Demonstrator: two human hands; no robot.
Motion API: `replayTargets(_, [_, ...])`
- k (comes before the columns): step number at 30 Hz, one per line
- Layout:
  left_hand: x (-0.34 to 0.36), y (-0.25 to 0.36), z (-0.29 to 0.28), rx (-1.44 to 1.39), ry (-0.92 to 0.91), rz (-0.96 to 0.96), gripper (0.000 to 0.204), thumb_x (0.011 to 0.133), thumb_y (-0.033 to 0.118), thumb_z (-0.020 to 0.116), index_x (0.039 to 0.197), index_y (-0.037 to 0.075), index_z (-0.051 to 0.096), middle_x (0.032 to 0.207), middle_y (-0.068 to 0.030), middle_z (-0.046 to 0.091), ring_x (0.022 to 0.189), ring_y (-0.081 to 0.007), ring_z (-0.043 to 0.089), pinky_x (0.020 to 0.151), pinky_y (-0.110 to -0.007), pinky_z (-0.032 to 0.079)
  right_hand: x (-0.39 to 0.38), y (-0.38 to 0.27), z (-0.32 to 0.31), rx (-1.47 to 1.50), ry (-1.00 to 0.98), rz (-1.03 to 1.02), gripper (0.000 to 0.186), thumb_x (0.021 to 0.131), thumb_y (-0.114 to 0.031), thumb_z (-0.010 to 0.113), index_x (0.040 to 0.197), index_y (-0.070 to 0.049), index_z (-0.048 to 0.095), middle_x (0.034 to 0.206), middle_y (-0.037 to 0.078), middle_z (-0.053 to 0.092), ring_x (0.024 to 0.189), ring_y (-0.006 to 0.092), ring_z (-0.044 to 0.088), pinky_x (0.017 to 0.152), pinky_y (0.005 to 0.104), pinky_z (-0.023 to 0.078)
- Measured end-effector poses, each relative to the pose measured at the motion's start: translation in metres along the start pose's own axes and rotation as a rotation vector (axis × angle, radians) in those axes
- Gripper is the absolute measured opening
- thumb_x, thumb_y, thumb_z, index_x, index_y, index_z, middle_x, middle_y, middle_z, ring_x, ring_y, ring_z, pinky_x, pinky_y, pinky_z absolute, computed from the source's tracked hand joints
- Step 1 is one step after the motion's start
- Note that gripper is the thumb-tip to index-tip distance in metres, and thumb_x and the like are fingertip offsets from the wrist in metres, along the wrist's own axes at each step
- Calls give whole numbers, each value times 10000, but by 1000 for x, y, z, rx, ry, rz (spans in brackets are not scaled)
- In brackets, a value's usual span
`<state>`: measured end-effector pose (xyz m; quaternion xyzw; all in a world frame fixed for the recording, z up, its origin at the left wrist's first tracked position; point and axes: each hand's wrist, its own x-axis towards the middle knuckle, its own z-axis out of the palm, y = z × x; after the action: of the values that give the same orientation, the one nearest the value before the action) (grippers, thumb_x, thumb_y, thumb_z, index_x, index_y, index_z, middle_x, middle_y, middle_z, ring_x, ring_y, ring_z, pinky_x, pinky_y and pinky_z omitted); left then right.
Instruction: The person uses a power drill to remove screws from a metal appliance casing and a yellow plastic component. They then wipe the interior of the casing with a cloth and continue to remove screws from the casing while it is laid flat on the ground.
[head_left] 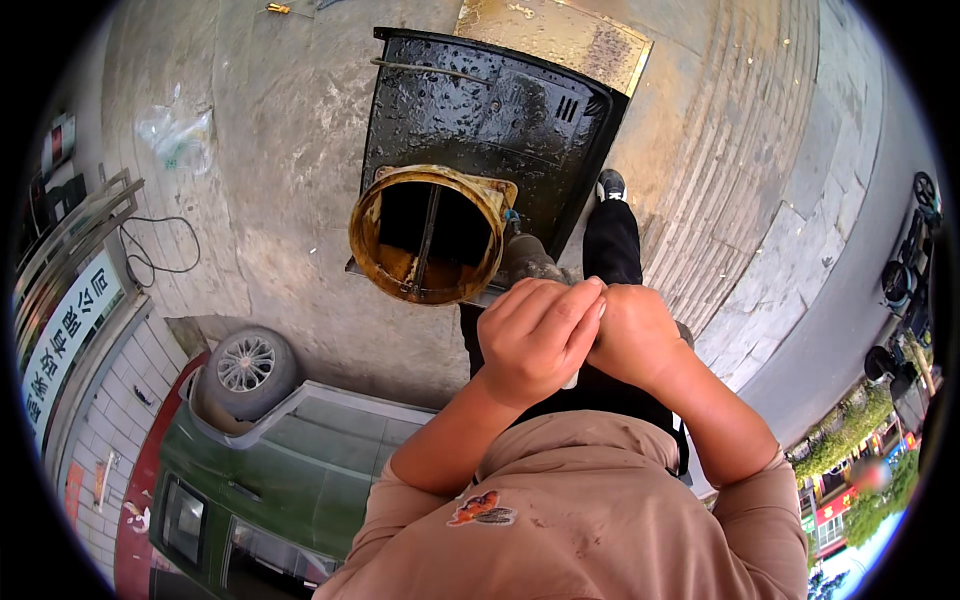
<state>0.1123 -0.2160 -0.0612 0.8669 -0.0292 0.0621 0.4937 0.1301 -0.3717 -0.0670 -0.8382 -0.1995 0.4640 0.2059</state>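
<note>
My left hand (pixel 530 335) and my right hand (pixel 635 335) are closed and touch each other just in front of my body. Their fingers hide most of what they hold; a pale sliver shows below my left hand. Just beyond them is a grey, grimy metal housing (pixel 530 258), partly hidden, on a black, grease-coated metal appliance (pixel 500 100). The appliance has a round, rusty yellowish duct collar (pixel 365 232) with brown grease inside. A yellowed, greasy metal panel (pixel 560 30) lies at its far end.
My shoe (pixel 611 183) stands right of the appliance. A plastic bag (pixel 175 140), a yellow-handled tool (pixel 280 8) and a cable (pixel 160 255) lie on the paving. A green vehicle (pixel 220 470) with a wheel (pixel 247 370) is lower left, near a signboard (pixel 65 345). Scooters (pixel 905 270) line the right.
</note>
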Motion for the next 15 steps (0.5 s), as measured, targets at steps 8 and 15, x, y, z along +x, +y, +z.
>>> replayTargets(8, [-28, 7, 1, 65, 63, 46, 272, 730, 3, 766, 987, 24, 678, 757, -81, 672, 646, -245, 647, 574, -341, 512, -15, 0, 28, 39, 127, -25, 287, 760, -151, 667, 1002, -9, 610, 685, 195, 654, 677, 383, 660, 614, 469, 531])
replayTargets(15, [-117, 29, -59, -275, 184, 175, 280, 780, 119, 771, 1028, 40, 669, 915, -104, 647, 766, -273, 647, 666, -349, 547, -63, -22, 42, 26, 177, 12, 543, 670, -193, 788, 1166, -50, 618, 871, 177, 699, 807, 376, 681, 688, 436, 538])
